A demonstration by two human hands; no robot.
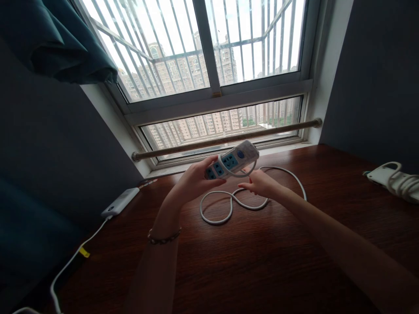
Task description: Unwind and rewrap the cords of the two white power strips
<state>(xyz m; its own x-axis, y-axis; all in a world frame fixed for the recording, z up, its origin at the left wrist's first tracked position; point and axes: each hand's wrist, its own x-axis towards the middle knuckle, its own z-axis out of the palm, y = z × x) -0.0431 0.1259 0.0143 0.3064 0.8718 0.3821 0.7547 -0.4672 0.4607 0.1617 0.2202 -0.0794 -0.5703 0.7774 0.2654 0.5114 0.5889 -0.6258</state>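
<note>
A white power strip (250,151) with blue socket faces and a blue switch is held up off the table, tilted, its right end higher. My left hand (193,179) grips its left end between thumb and fingers. Its white cord (240,175) crosses once over the strip near the middle. Just below the strip's right end is my right hand (262,183), fingers curled at the cord; the strip partly hides the fingertips. The rest of the cord lies in loose loops on the dark wooden table (209,270).
At the left, a second white power strip (121,203) has a cord running toward the near edge. Another white strip (393,179) wrapped in its cord lies at the far right. Behind the table are a window with a rail (229,138) and a blue curtain (59,48).
</note>
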